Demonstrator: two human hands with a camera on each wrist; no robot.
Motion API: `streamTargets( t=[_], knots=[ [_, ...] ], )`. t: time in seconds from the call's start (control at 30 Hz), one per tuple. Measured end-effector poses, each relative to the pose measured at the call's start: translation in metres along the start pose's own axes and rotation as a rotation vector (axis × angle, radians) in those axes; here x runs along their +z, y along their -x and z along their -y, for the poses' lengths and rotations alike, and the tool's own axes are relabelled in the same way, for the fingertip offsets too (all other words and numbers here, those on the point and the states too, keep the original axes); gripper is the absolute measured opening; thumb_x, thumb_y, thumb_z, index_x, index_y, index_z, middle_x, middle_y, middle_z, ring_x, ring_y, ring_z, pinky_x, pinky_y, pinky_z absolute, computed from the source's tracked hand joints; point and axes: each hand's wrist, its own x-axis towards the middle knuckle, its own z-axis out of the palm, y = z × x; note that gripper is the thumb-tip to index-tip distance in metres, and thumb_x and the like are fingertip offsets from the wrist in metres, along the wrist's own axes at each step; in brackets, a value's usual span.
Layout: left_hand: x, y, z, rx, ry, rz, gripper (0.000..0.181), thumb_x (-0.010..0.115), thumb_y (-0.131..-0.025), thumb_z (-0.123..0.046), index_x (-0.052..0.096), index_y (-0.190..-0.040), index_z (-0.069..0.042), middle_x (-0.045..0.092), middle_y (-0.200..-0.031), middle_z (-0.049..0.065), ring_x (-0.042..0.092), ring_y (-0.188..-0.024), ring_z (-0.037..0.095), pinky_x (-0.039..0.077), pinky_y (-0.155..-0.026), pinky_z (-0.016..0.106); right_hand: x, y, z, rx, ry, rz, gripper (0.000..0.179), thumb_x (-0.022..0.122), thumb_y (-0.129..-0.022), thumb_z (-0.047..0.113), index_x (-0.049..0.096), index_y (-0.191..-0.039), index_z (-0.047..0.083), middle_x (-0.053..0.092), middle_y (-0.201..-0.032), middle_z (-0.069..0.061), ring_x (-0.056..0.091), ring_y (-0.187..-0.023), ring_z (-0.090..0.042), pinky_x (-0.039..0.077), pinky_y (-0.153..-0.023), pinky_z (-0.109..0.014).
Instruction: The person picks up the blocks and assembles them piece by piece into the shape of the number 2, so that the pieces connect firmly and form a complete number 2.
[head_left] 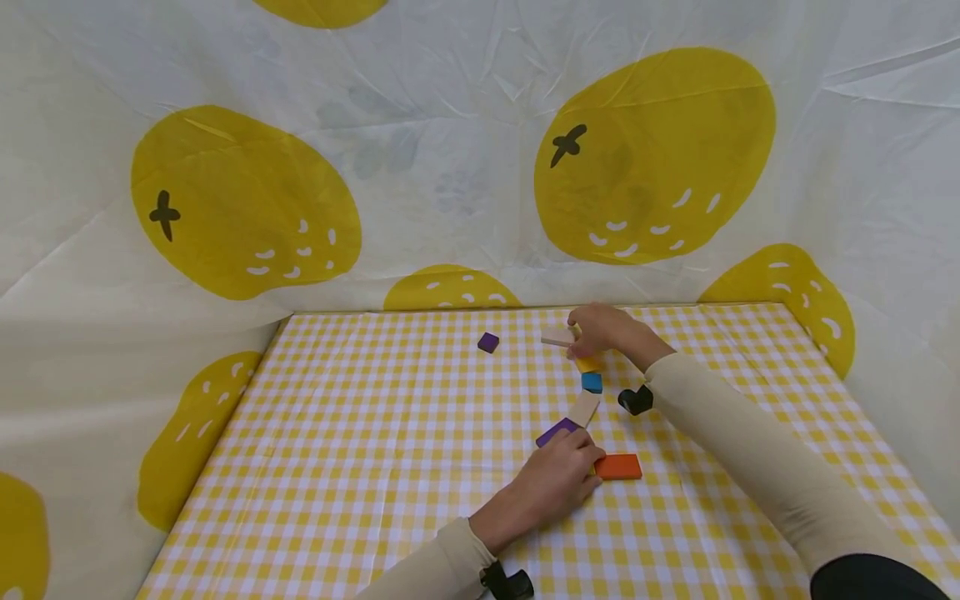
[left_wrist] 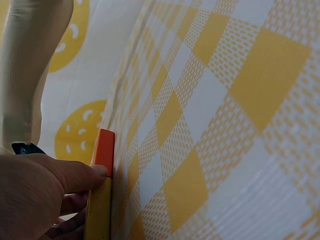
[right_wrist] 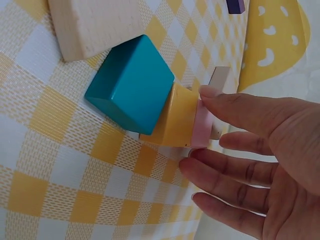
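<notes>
My left hand (head_left: pixel 553 477) lies over the near end of a winding row of wooden blocks. It pinches a yellow block (left_wrist: pixel 98 210), hidden under the hand in the head view; the thumb tip is right where this meets a red-orange block (head_left: pixel 619 467). Farther back, my right hand (head_left: pixel 602 330) holds a pink block (right_wrist: pixel 202 125) between thumb and fingertips. That block stands against another yellow block (right_wrist: pixel 180 115), next to a teal block (right_wrist: pixel 132 85). Behind the pink one sits a pale wooden block (head_left: pixel 557 337).
Along the row, a natural wood block (head_left: pixel 584 408) and a purple block (head_left: pixel 555 432) lie between the hands. A separate purple block (head_left: pixel 488 342) sits near the back. The yellow-checked tablecloth (head_left: pixel 337 450) ends at a fruit-print curtain (head_left: pixel 450 183).
</notes>
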Motion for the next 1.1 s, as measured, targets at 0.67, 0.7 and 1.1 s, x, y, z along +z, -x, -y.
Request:
streamTargets(
  t=[0.67, 0.7, 1.1],
  knots=[
    [0.001, 0.0, 0.0, -0.009, -0.005, 0.0, 0.023, 0.071, -0.096, -0.029, 0.074, -0.114, -0.016, 0.062, -0.106, -0.005, 0.056, -0.092, 0.006, 0.044, -0.084, 0.016, 0.004, -0.004, -0.003, -0.026, -0.006, -0.028, 0.063, 0.08, -0.086, 0.024, 0.057, -0.139, -0.002, 0.064, -0.129, -0.022, 0.061, -0.106, -0.035, 0.052, -0.09, -0.053],
    [0.001, 0.0, 0.0, -0.011, -0.003, 0.001, 0.023, 0.071, -0.096, -0.03, 0.074, -0.115, -0.016, 0.062, -0.106, -0.005, 0.056, -0.092, 0.006, 0.044, -0.084, 0.016, 0.004, -0.004, -0.002, -0.027, -0.007, -0.028, 0.063, 0.08, -0.086, 0.024, 0.057, -0.139, -0.002, 0.064, -0.128, -0.023, 0.061, -0.105, -0.034, 0.052, -0.09, -0.053],
    [0.001, 0.001, 0.0, -0.016, 0.004, 0.013, 0.025, 0.071, -0.096, -0.03, 0.073, -0.117, -0.016, 0.062, -0.107, -0.004, 0.057, -0.093, 0.006, 0.044, -0.085, 0.016, 0.005, -0.014, 0.002, -0.079, 0.033, -0.074, 0.047, 0.071, -0.095, 0.027, 0.063, -0.135, 0.003, 0.061, -0.124, -0.02, 0.059, -0.108, -0.033, 0.052, -0.093, -0.049]
  ],
)
